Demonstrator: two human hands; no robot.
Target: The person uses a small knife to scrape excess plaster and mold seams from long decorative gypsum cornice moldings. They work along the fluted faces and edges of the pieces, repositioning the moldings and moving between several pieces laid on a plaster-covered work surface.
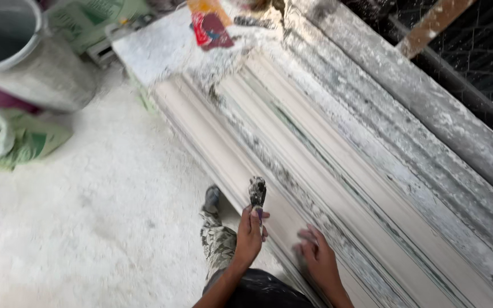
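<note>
left hand [250, 234] grips brush [257, 193]; right hand [316, 258] on mould [326, 171].

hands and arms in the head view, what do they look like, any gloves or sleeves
Both are bare: no gloves, no sleeves, and no watch or ring that can be made out. The left hand and its forearm show dusty, pale smudges of powder. The right hand is slightly blurred, with whitish dust on the fingers. Below the arms, the person wears dark clothing and plaster-spattered trousers.
</note>
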